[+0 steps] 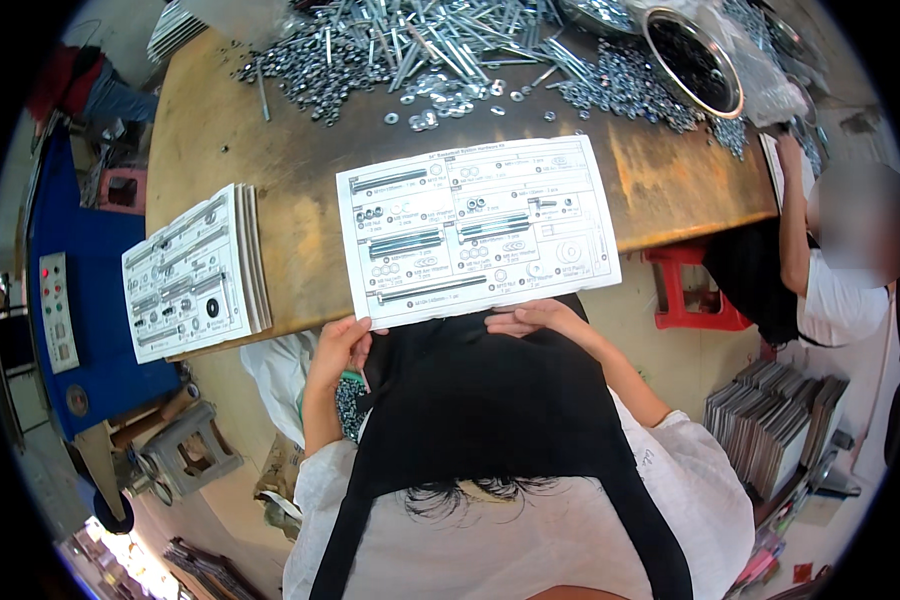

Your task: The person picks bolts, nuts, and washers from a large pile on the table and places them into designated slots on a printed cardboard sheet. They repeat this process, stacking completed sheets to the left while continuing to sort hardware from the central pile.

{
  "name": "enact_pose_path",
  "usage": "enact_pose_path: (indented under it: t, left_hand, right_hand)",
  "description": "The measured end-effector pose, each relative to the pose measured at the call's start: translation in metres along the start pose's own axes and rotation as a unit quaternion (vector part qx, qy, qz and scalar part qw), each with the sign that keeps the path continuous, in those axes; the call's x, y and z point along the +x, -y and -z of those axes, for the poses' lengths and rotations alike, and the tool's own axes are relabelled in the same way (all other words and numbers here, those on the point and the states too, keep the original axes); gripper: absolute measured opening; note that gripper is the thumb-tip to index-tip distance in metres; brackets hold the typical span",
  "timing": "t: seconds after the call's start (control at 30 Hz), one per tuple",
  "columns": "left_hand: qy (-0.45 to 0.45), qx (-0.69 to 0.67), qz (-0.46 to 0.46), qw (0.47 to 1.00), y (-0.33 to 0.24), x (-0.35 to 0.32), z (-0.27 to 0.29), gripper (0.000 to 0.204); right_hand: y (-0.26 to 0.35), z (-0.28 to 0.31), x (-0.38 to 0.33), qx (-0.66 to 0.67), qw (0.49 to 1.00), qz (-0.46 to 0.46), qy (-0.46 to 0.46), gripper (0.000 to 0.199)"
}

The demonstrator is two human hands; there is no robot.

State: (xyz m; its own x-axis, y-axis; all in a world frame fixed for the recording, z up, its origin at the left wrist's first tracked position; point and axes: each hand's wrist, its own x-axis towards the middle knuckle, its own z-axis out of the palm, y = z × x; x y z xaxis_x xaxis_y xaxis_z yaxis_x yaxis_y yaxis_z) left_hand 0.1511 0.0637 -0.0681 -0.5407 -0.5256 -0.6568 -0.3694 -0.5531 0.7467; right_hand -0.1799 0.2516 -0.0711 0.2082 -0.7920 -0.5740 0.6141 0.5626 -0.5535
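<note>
A white printed card with drawings of bolts, nuts and washers lies tilted on the table's near edge. Bolts and nuts appear on it in several boxed sections; whether all are real parts or some only printed, I cannot tell. My left hand pinches its lower left corner between thumb and fingers. Just below the card's near edge is my right hand, palm partly turned up, fingers stretched out to the left and holding nothing visible. Left of the card stands a leaning stack of similar cards.
Loose bolts, nuts and washers are heaped along the table's far side. A metal bowl of dark parts stands at the far right. Another person sits right, near a red stool. Blue machinery stands left.
</note>
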Motion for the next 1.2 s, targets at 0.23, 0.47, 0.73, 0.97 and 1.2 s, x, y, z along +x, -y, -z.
enact_pose_path:
  t: [0.23,0.47,0.73,0.97,1.2]
  left_hand:
    - [0.014,0.080,-0.007,0.997,0.010,-0.008,0.026,0.032]
    - [-0.178,0.340,-0.049,0.922,-0.085,-0.020,0.019,0.029]
    - [-0.073,0.380,-0.240,0.890,-0.131,0.012,-0.060,0.017]
    - [-0.162,0.421,-0.255,0.855,-0.110,0.012,-0.047,0.018]
    - [-0.069,0.275,-0.349,0.893,-0.150,0.056,-0.075,0.026]
  right_hand:
    - [0.044,-0.011,-0.003,-0.227,0.971,-0.068,0.039,0.039]
    - [0.193,0.045,0.040,-0.508,0.734,0.329,-0.310,0.023]
    - [0.297,0.135,0.151,-0.675,0.372,0.259,-0.583,0.037]
    - [0.313,0.143,0.130,-0.694,0.450,0.185,-0.531,0.032]
    - [0.237,0.046,0.105,-0.231,0.879,0.344,-0.236,0.028]
